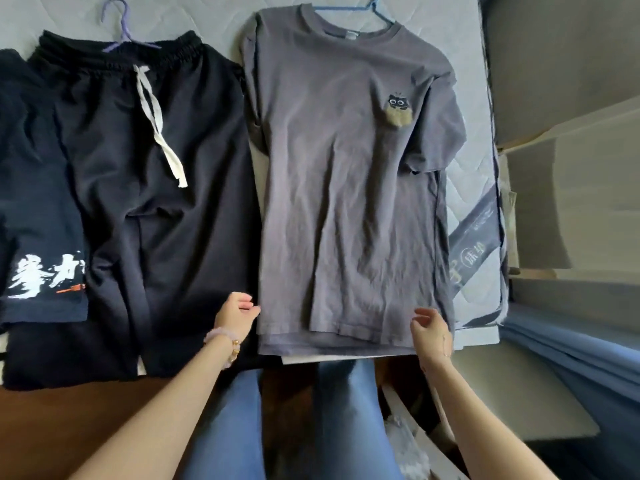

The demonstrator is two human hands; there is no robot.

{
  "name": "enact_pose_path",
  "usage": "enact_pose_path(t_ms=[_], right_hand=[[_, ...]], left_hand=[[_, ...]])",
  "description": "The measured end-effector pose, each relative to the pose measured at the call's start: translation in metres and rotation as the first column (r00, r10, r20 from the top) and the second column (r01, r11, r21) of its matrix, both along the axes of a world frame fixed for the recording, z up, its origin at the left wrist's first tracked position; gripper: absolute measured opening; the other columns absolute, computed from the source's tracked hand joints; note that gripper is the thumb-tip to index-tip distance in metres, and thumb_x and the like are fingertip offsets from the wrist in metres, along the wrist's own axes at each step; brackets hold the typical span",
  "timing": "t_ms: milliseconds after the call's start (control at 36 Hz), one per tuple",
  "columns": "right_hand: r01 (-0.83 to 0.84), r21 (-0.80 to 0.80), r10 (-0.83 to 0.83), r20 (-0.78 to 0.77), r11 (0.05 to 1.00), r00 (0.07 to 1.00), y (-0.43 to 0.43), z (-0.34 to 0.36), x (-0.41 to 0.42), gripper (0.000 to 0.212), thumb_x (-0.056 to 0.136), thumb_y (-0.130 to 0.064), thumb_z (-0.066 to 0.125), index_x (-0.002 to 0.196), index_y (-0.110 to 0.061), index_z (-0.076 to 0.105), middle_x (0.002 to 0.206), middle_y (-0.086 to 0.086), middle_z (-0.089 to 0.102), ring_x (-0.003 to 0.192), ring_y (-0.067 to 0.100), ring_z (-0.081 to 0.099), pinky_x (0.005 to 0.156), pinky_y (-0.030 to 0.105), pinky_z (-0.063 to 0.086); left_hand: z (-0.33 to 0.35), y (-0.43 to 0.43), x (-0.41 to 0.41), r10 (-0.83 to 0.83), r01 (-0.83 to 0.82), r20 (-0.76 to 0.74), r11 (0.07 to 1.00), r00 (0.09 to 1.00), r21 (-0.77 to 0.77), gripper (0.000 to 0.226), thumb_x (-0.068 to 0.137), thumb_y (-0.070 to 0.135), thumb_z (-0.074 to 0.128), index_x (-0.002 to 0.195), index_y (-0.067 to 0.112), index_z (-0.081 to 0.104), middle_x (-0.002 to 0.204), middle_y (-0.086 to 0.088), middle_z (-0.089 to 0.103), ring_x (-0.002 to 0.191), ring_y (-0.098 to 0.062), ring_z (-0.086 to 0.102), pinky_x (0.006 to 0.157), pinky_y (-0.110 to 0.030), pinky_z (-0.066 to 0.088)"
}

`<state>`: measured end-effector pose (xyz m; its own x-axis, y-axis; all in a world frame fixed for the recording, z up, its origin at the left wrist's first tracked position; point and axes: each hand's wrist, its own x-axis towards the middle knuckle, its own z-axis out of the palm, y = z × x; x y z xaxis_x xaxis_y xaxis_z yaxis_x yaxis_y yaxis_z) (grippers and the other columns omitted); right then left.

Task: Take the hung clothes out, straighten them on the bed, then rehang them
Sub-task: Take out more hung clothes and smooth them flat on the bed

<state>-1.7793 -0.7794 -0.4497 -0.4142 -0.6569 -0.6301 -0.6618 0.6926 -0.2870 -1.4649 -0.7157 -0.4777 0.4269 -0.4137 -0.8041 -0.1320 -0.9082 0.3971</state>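
At the far left lies a dark navy cotton garment (45, 237) with white brush-stroke characters printed near its hem, over a thin orange line; the writing is cut off and cannot be read. Beside it, black trousers with a gathered elastic waistband (156, 188) and a flat white drawstring (152, 116) lie on a lilac plastic hanger (116, 26). The left hand (235, 315), with a pale bead bracelet (225, 341) on its wrist, sits at the gap between the trousers and the shirt, fingers loosely curled and pinching nothing.

The grey crew-neck T-shirt (346, 188), softly creased, lies flat on the pale quilted mattress (207, 15), still on its blue wire hanger (367, 8). A small dark cartoon-animal motif (398, 110) marks the chest. The right hand (433, 330) is at the shirt's lower right hem, fingers relaxed and slightly apart; whether they touch the cloth is unclear.

Further right are a grey mattress label (478, 244), its print illegible, and flattened cardboard (554, 202).
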Motion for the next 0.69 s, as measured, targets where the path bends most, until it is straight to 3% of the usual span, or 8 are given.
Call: enact_pose_path(t_ms=[139,278,389,472,583,694], right_hand=[[-0.064,0.051,0.063,0.017,0.997,0.998,-0.025,-0.005,-0.054,0.032,0.082,-0.014,0.057,0.114,-0.01,0.058,0.114,0.012,0.064,0.105,0.031,0.059,0.083,0.035,0.043],[-0.173,0.082,0.174,-0.01,0.982,0.985,-0.039,-0.015,-0.086,0.038,0.083,-0.017,0.061,0.119,-0.006,0.056,0.122,0.015,0.056,0.114,0.032,0.052,0.094,0.036,0.04],[-0.157,0.079,0.157,0.008,0.984,0.988,-0.044,-0.026,-0.089,0.032,0.086,-0.022,0.061,0.111,-0.004,0.052,0.113,0.017,0.057,0.106,0.035,0.055,0.085,0.037,0.042],[-0.091,0.094,0.089,0.022,0.991,0.996,-0.049,-0.031,-0.092,0.02,0.091,-0.023,0.053,0.101,-0.005,0.053,0.097,0.015,0.061,0.097,0.035,0.058,0.074,0.034,0.037],[-0.079,0.041,0.076,0.06,0.996,0.995,-0.053,-0.028,-0.113,0.02,0.092,-0.024,0.055,0.094,-0.004,0.058,0.098,0.018,0.067,0.093,0.036,0.059,0.072,0.035,0.039],[-0.058,-0.027,0.058,-0.003,0.998,0.998,-0.067,-0.016,-0.141,0.018,0.091,-0.023,0.055,0.091,-0.006,0.059,0.098,0.016,0.067,0.094,0.035,0.058,0.071,0.032,0.032]], left_hand=[[-0.005,-0.003,-0.028,0.011,-0.014,0.021,0.993,1.0,0.118,0.04,0.086,0.012,0.063,0.122,0.001,0.051,0.117,-0.015,0.058,0.111,-0.034,0.056,0.094,-0.038,0.044],[-0.009,0.0,-0.038,0.058,-0.073,0.103,0.986,0.993,0.149,0.022,0.085,0.01,0.063,0.101,-0.003,0.06,0.105,-0.02,0.067,0.1,-0.036,0.062,0.091,-0.042,0.048],[-0.003,-0.003,-0.046,0.09,-0.103,0.106,0.987,0.99,0.125,0.013,0.087,0.01,0.061,0.096,0.0,0.061,0.098,-0.015,0.064,0.09,-0.027,0.059,0.082,-0.034,0.044],[-0.002,-0.003,-0.05,0.119,-0.129,0.091,0.986,0.989,0.107,0.009,0.088,0.011,0.06,0.094,0.005,0.058,0.098,-0.012,0.063,0.091,-0.026,0.058,0.084,-0.034,0.044],[0.001,-0.001,-0.053,0.133,-0.151,0.135,0.98,0.982,0.131,0.013,0.087,0.015,0.063,0.089,0.004,0.057,0.096,-0.014,0.063,0.091,-0.031,0.06,0.084,-0.039,0.045],[-0.006,0.001,-0.058,0.15,-0.169,0.117,0.97,0.982,0.172,0.017,0.082,0.02,0.069,0.086,0.009,0.056,0.097,-0.017,0.066,0.097,-0.038,0.062,0.087,-0.045,0.051]])
